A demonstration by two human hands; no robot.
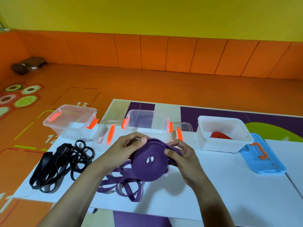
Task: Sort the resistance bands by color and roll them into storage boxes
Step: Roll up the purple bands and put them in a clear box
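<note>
A thick purple coil of band (150, 163) is held above the white table (237, 190). My left hand (126, 148) grips its left edge, thumb on top. My right hand (179, 154) pinches its right edge. Loose purple bands (124, 185) trail from the coil onto the table below. A heap of black bands (60, 163) lies at the left. Three boxes stand in a row behind: a clear one (72, 122) on the left, a clear one (147, 120) in the middle, and a white one (223, 133) on the right with a red band (220, 135) inside.
Two clear lids with orange clips (109, 133) (182, 130) lie by the middle box. A blue lid with an orange handle (262, 154) rests right of the white box. Beyond the table there is an orange floor mat and an orange padded wall.
</note>
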